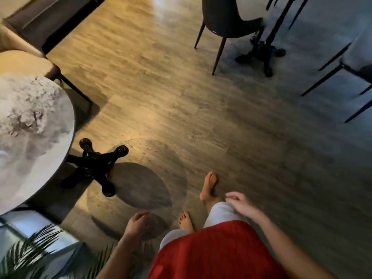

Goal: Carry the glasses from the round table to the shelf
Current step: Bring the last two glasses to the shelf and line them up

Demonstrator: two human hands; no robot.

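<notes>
Glasses: none in view. The visible part of the round table [30, 117] shows bare marble only, and the rest of the top is cut off at the left.
Shelf: not in view.
Left hand [136, 220]: low by your hip, fingers loosely curled, holding nothing.
Right hand [240, 204]: out to your side, fingers relaxed, holding nothing.
Key relation: the table lies ahead and to your left. Its right edge is nearer your left hand; your right hand is well apart from it, across your body.
In the way: the black pedestal base [94, 166] sits on the floor [181, 97] just beside your path.
Judgement: nothing is being carried. To pick up, you'd likely turn left and lead with your left hand.
Other: chair [227, 19] far ahead on the right, plant [26, 250] at the near left.
</notes>
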